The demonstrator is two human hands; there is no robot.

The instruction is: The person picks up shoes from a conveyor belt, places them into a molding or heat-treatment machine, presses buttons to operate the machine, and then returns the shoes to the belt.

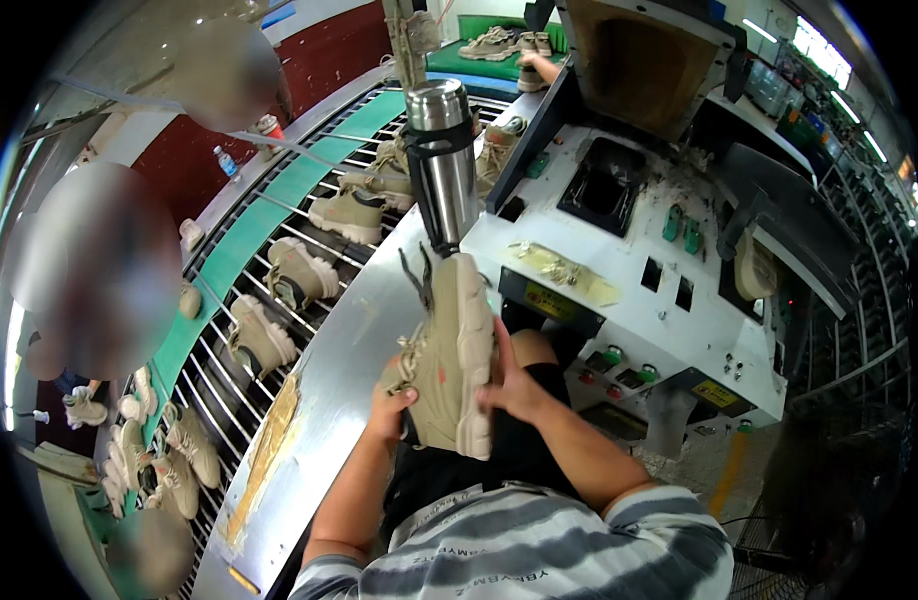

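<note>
Between my hands is a beige-olive lace-up shoe (pixel 441 375), held on its side with its thick pale sole (pixel 473 340) facing right. Dark laces (pixel 417 278) stick out near its upper end. My left hand (pixel 387 410) grips the upper at the lower left, thumb on the fabric. On the other side, my right hand (pixel 514 385) presses against the sole, its fingers partly hidden behind it. The shoe is above my lap, beside the metal table edge (pixel 349 340).
Just beyond the shoe stands a steel thermos (pixel 447 180). Several similar shoes (pixel 262 335) lie on a barred rack with a green belt (pixel 234 250) at left. A white machine (pixel 619 280) with a raised lid (pixel 644 60) is at right; another shoe (pixel 756 265) sits under its dark cover.
</note>
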